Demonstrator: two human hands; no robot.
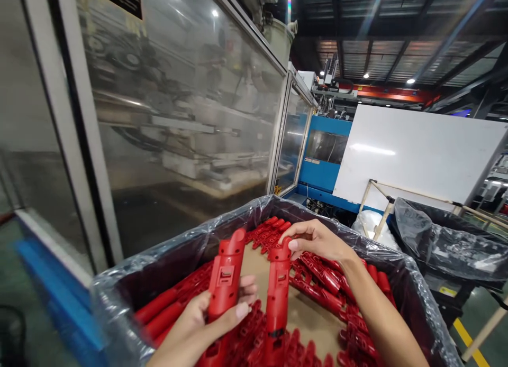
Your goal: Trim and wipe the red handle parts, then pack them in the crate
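My left hand is wrapped round a long red plastic housing, which stands tilted with its narrower rounded end up. A small rectangular slot shows in its face. Beside it, a second red plastic housing of the same shape is pinched near its top end by the fingers of my right hand. Both parts are apart from each other, over the open bin. Below them, many similar red parts lie in rows on a brown cardboard sheet. The lower ends of the held parts run towards the bottom edge of the view.
A bin lined with clear plastic film surrounds the parts. Behind it stands a machine with a framed transparent guard. To the right are a white panel, a tube-framed cart and a second film-lined dark bin.
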